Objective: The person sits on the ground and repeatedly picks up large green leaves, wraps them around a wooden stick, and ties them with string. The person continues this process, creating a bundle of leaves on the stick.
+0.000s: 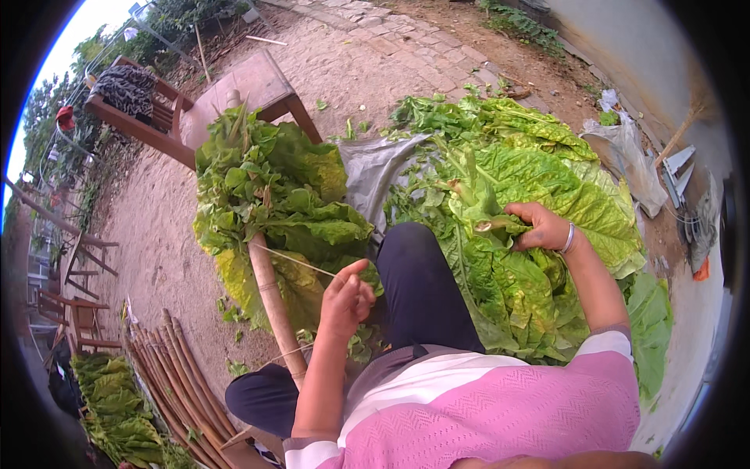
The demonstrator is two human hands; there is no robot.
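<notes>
My left hand [347, 299] grips a pale string [297, 261] that runs to a bamboo pole [271, 290]. Broad green and yellowing leaves [281, 193] hang in bunches along the pole's upper part, and the pole leans across a wooden chair [246, 82]. On my right, my right hand [542, 227] has its fingers closed around leaf stalks at the edge of a large heap of similar leaves [545, 176]. Thick cut stalk ends stick up just left of that hand. The heap lies partly on a grey plastic sheet [372, 164].
A dark patterned cloth [125, 88] hangs over the chair's back. Several bamboo poles [181, 381] lie at lower left beside another pile of leaves [117, 410]. Plastic bags [630, 152] and a broom [679, 138] are by the wall at right. Small wooden chairs [85, 322] stand far left.
</notes>
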